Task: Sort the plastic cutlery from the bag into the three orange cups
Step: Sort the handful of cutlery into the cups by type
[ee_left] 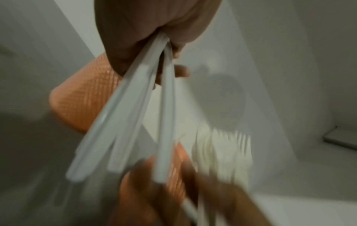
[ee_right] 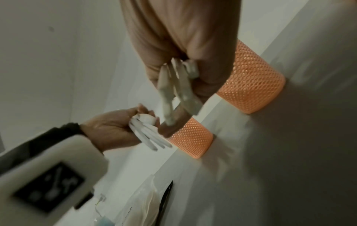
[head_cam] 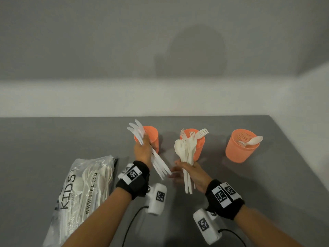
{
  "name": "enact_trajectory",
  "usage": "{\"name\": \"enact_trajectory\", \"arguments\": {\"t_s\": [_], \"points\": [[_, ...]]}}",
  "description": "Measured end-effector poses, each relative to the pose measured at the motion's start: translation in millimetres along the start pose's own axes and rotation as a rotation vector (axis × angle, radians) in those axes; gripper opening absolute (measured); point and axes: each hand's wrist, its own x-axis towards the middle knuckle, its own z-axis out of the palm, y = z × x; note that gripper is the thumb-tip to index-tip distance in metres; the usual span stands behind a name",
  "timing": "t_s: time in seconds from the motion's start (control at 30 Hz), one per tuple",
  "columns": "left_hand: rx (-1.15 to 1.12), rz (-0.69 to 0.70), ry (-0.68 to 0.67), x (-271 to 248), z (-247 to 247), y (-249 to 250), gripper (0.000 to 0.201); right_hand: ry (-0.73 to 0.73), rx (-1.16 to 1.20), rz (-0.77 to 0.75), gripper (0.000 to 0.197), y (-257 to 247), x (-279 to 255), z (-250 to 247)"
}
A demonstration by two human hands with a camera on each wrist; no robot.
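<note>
Three orange mesh cups stand in a row on the grey table. Over the near side of the left cup point(head_cam: 153, 138) my left hand point(head_cam: 144, 148) grips a fan of white plastic knives point(head_cam: 137, 130), blades up; their handles point(ee_left: 131, 114) slant down toward me. My right hand point(head_cam: 187, 167) holds an upright bundle of spoons and forks point(head_cam: 186, 150) in front of the middle cup point(head_cam: 200, 150), which has forks point(head_cam: 197, 133) in it. One spoon point(head_cam: 252, 140) lies in the right cup point(head_cam: 238, 150). The clear cutlery bag point(head_cam: 83, 189) lies at the left.
The bag, printed KIDS, still holds white cutlery and reaches the table's near left edge. A white wall runs close behind the cups. The table's right edge point(head_cam: 299, 157) slants past the right cup. Cables point(head_cam: 131, 223) trail from both wrist cameras over the near table.
</note>
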Motion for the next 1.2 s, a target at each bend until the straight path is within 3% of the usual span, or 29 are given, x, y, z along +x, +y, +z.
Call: {"name": "enact_trajectory", "arguments": {"t_s": [0.23,0.33,0.47,0.6,0.7,0.83,0.93,1.03,1.2], "points": [[-0.094,0.429,0.132,52.8,6.0,78.3,0.038,0.077,-0.161,-0.014,0.012,0.0,3.0,-10.5],[-0.019,0.452,0.126,70.0,12.9,74.9,0.040,0.087,-0.130,0.000,0.022,-2.8,5.8,-9.6],[0.115,0.412,0.053,79.9,19.1,44.3,0.041,0.088,-0.097,0.016,0.019,-6.6,8.8,-10.2],[0.210,0.352,-0.044,80.6,14.0,18.9,0.027,0.079,-0.065,0.034,0.020,-9.3,9.3,-10.9],[0.273,0.351,-0.045,77.3,8.8,14.2,0.024,0.074,-0.045,0.046,0.019,-8.8,7.3,-11.0],[0.445,0.547,0.006,64.1,3.0,25.8,0.027,0.077,-0.051,0.021,0.020,-5.8,6.4,-9.9],[0.412,0.695,0.011,38.4,4.6,37.0,0.017,0.081,-0.037,-0.031,0.018,-3.9,5.1,-6.4],[0.341,0.581,-0.094,9.9,8.7,29.4,0.010,0.089,-0.017,-0.070,0.016,-2.4,2.8,-1.3],[0.618,0.350,-0.400,-30.8,16.9,-13.5,0.030,0.102,-0.066,-0.121,0.021,1.9,-3.0,3.1]]}}
